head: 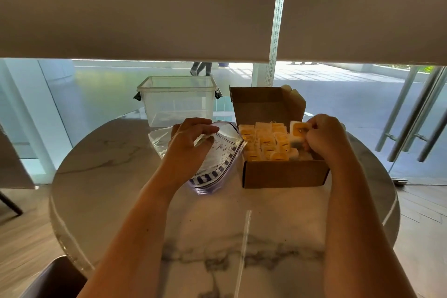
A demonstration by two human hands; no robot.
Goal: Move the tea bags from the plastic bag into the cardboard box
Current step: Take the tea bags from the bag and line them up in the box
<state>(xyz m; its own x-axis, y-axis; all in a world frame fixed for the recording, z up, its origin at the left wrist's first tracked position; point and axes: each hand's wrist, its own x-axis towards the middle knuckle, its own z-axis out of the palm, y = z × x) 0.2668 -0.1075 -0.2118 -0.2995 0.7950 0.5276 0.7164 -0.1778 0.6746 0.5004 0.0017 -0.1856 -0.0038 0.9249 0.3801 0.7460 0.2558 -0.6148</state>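
Print on plastic bag (217, 152): too blurred to read. Part of bag hidden under left hand (191, 143). Right hand (324, 138) fingertips hidden behind tea bags (266, 143). Box (285, 173) floor unseen. Chair (55, 278) cut off at lower-left edge.

The near half of the round white marble table (242, 237) lies bare between the forearms. Farther back, the clear zip-top plastic bag (217, 152) lies just beside the brown cardboard box (283, 174), leaving hardly any gap. The box's raised flap walls off its far side. A clear plastic tub (177, 101) stands behind the bag.
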